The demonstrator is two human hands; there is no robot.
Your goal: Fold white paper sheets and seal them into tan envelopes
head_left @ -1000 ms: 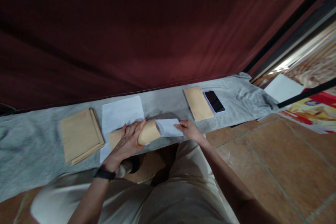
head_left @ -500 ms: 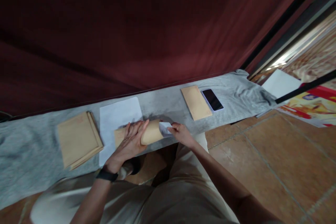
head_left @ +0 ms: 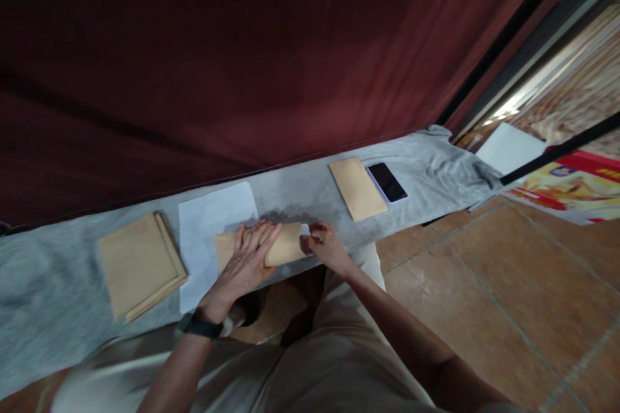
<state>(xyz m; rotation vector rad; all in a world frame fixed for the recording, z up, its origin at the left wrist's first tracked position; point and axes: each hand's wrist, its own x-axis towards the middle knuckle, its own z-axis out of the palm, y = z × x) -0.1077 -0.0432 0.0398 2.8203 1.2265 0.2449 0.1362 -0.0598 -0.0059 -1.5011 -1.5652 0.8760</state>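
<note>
A brown paper envelope [head_left: 285,245] lies near the front edge of the cloth-covered surface, its mouth bulging open to the right. My left hand [head_left: 249,258] rests across it from above, fingers spread and pressing on the paper. At the mouth, my right hand [head_left: 329,245] has its fingers curled and pinched together at the end of a folded white paper [head_left: 305,230]. Only a small edge of that paper shows; the rest is inside the envelope. Left of the envelope, and partly under it, are white sheets [head_left: 213,213].
A stack of brown envelopes [head_left: 138,264] lies at the left. Another envelope [head_left: 358,189] and a phone [head_left: 387,182] lie side by side to the right on the grey cloth [head_left: 426,161]. A dark red curtain [head_left: 242,77] hangs along the back edge.
The folded white paper has slid further left into the envelope, with less of it showing. My right hand has its fingers more curled at the mouth. My left hand stays on the envelope.
</note>
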